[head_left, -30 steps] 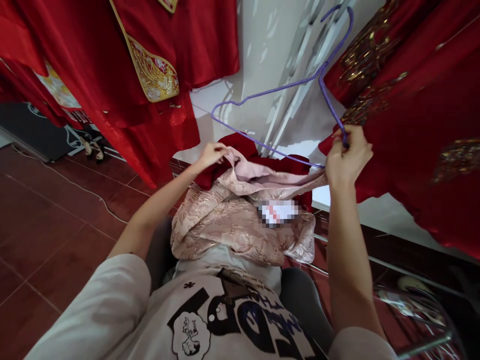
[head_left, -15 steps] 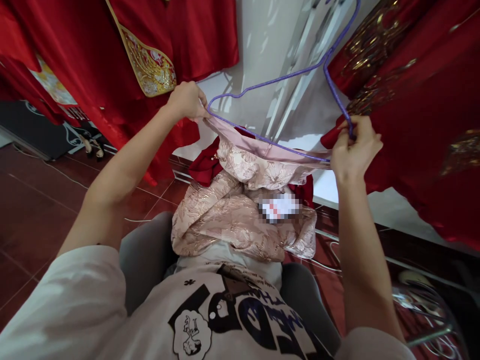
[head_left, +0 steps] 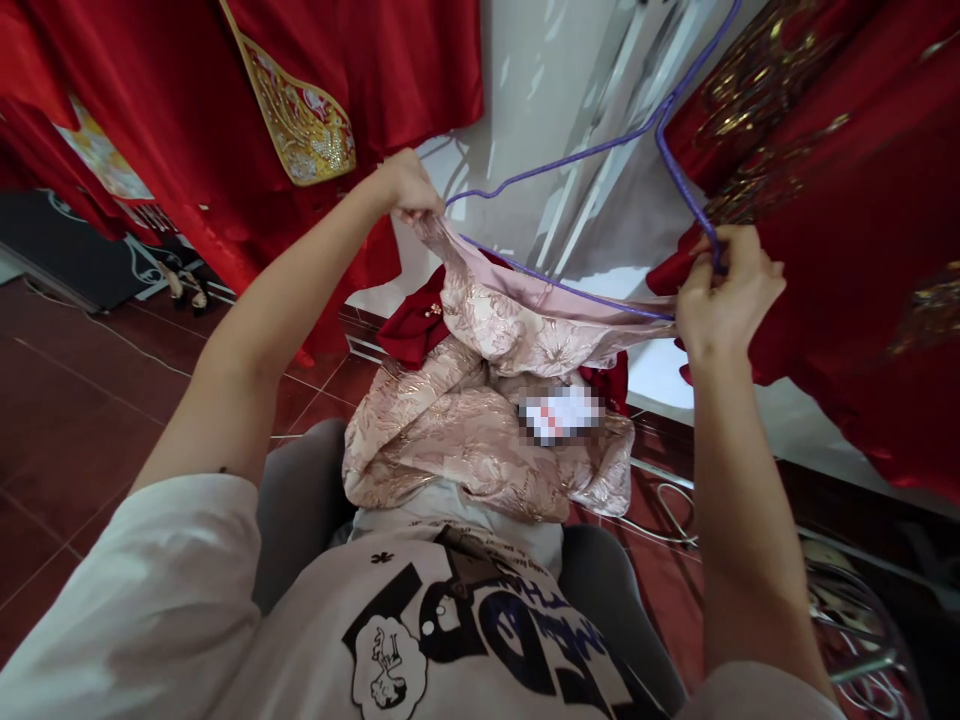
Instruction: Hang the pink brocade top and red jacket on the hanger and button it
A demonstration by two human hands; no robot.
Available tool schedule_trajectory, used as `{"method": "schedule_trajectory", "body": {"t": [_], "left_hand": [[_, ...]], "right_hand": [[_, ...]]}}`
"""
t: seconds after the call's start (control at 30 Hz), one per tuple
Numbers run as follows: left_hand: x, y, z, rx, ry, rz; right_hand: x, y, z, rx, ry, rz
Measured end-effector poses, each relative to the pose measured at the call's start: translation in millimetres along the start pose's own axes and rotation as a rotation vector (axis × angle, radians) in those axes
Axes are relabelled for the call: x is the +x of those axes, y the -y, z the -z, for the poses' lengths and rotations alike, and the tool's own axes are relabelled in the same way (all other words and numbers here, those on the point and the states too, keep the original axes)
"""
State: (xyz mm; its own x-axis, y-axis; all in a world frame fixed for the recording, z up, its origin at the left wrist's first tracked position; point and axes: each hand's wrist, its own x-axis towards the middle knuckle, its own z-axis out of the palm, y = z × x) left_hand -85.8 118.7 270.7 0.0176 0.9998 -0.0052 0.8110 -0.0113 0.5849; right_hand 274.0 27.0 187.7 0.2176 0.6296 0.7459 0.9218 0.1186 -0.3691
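Note:
A pink brocade dress lies over my lap, its top lifted against a purple hanger. My left hand pinches the dress's strap at the hanger's left end, covering part of that end. The strap runs down from my fingers to the bodice. My right hand is closed round the hanger's right end, and the other strap stretches to it. The hanger's lower bar crosses in front of the pink lining. A blurred white and red item rests on the skirt.
Red garments with gold embroidery hang at the left and right. Behind the hanger is a pale wall with white rails. A red bow lies beside the dress. Cables and a metal-framed stool are at the lower right.
My left hand has moved right and slightly up, drawing the strap over the hanger's left end. My right hand and the hanger have shifted slightly to the right.

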Motion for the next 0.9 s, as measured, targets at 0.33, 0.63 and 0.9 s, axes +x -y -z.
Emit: {"method": "schedule_trajectory", "body": {"t": [0.33, 0.63, 0.9], "left_hand": [[15.2, 25.6, 6.1, -0.181, 0.123, 0.107], [2.5, -50.1, -3.8, -0.240, 0.060, -0.300], [-7.4, -43.7, -11.2, -0.547, 0.074, -0.410]], "right_hand": [[5.3, -4.5, 4.3, -0.009, 0.054, -0.010], [0.1, -2.9, 4.9, -0.012, 0.036, 0.031], [1.3, -5.3, 6.3, 0.015, 0.033, 0.054]]}}
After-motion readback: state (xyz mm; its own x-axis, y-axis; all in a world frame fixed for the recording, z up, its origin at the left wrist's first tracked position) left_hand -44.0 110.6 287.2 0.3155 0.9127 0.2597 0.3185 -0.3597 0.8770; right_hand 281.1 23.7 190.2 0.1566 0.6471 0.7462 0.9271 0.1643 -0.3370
